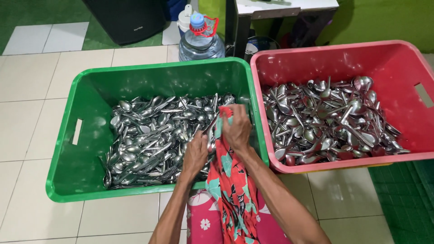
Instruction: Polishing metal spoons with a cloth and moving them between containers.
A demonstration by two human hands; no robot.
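Pale tiled floor [27,122] bordered by green matting, with a green crate [68,180] as landmark. Inside it, lying heaped, a mass of metal spoons [149,135]. Touching its right wall, holding a second heap, a red crate [407,58]. Behind it, standing upright, a clear water jug [201,43]. Over its near right corner, closing around a red floral cloth [230,185], the right hand [236,129]; just beside, fingers curling on a spoon partly wrapped in that cloth, the left hand [195,153].
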